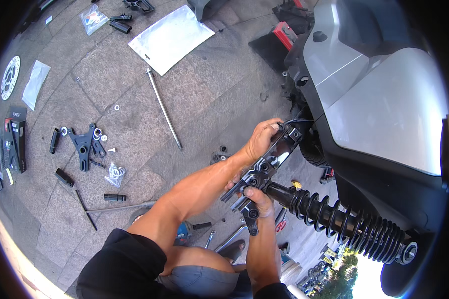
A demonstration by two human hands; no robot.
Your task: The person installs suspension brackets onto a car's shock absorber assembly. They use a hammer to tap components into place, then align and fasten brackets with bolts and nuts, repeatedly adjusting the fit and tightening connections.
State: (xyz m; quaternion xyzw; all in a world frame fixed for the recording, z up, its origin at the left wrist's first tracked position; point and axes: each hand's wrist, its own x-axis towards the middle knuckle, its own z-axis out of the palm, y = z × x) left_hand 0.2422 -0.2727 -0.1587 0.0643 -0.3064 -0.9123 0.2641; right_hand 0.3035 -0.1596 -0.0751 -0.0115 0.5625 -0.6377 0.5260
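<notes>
A long black metal bracket (267, 167) with round bolt bosses lies slanted between both my hands, beside the scooter's silver side panel (379, 99). My left hand (262, 142) is closed round its upper end, close to a black cable or hose. Lower down, my right hand (262, 203) grips the bracket, thumb on the near side and fingertips showing past the far edge. A black shock absorber (334, 217) with a coil spring meets the bracket next to my right thumb. The exact joint between them is partly hidden.
On the paving lie a steel rod (163, 109), a white plastic bag (172, 39), a Y-shaped black bracket (83, 146), a bag of washers (115, 174), a black socket (115, 197) and a brake disc (10, 78). A teal power tool (183, 233) lies beside my leg.
</notes>
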